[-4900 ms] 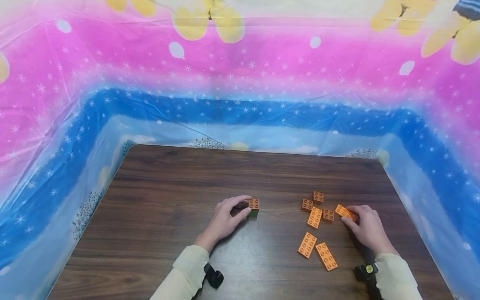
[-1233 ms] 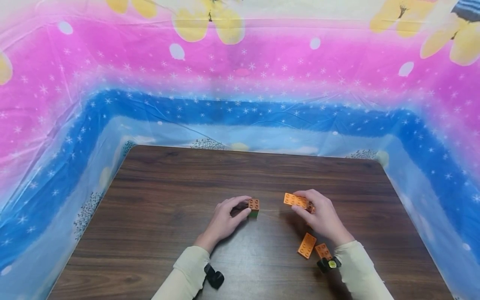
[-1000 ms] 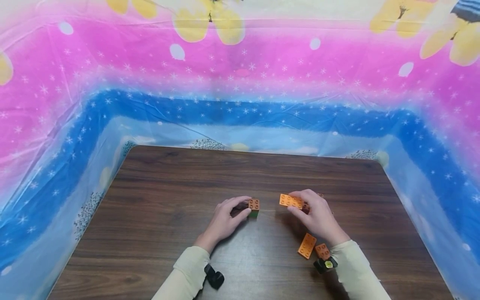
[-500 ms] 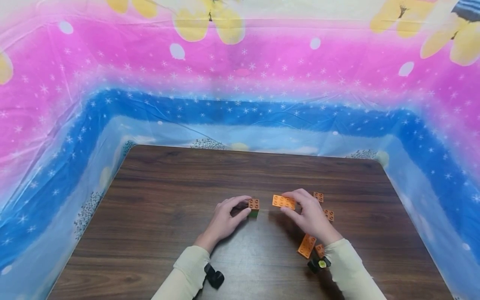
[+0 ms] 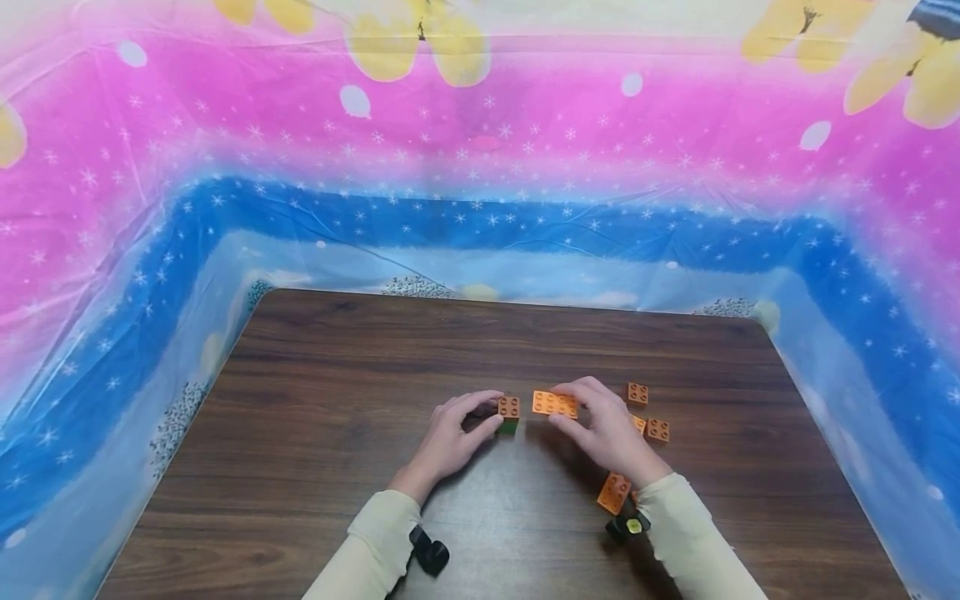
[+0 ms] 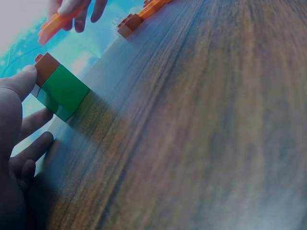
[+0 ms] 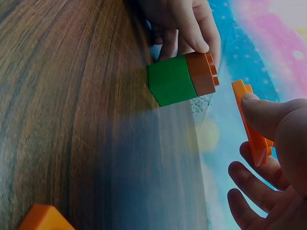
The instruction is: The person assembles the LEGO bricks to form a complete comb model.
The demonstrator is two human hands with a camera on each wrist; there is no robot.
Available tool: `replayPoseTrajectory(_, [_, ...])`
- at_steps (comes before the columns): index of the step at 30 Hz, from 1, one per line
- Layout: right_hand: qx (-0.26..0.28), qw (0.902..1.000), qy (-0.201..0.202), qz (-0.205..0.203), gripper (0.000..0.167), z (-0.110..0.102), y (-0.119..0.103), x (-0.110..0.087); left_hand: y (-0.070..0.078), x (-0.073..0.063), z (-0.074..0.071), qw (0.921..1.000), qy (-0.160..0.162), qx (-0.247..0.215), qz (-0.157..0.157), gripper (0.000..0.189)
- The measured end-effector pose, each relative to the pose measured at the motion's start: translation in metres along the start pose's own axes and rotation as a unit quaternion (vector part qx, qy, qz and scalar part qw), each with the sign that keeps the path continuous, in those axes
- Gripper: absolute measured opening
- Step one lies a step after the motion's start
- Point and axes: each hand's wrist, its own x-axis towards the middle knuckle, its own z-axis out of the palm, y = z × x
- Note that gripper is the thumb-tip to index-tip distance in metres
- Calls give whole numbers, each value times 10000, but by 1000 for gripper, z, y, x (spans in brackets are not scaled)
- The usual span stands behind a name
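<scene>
My left hand (image 5: 450, 429) pinches a two-layer stack standing on the table: a brown studded toy brick (image 5: 508, 407) on top of a green block (image 6: 64, 91). In the left wrist view, the thumb lies against the brown brick. My right hand (image 5: 611, 429) holds a thin orange eight-stud brick (image 5: 551, 404) by its right end, between thumb and fingers. That orange brick is raised off the table, just right of the stack and apart from it, studs up. The right wrist view shows its free end near the brown brick's studs.
Right of my right hand lie two small brown bricks, one (image 5: 637, 393) farther back, one (image 5: 657, 430) nearer. An orange brick (image 5: 640, 424) beside them is partly covered by the hand. Another orange brick (image 5: 615, 493) lies nearer me. Patterned cloth (image 5: 480, 221) borders the wooden table (image 5: 337, 367).
My right hand picked up the orange brick at the far right and carried it left over the other bricks, close to the stack. The left hand has stayed in place.
</scene>
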Motion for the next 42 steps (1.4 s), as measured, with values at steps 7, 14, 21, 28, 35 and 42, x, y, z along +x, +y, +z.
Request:
replayPoseTrajectory(7, [79,9999,-44,-80,38,5,-4,4,0,1,0,9999,72,11,126,37])
replayPoseTrajectory(14, [113,9998,-82,-149,37,12,-5,7,0,1,1,9999,72,3,136,37])
replayPoseTrajectory(21, [187,9997,-86,-140,36,19,-8,10,0,1,0,10000,5,18,53,37])
replayPoseTrajectory(28, [262,9994,-179,-108,36,21,-11,13,0,1,0,9998,63,-5,168,37])
replayPoseTrajectory(35, [215,9993,-261,-126,35,24,-10,14,-1,1,1,9999,-1,-19,100,36])
replayPoseTrajectory(42, [228,9992,-293,-158,34,26,-10,16,-2,1,0,9999,-2,-33,123,36])
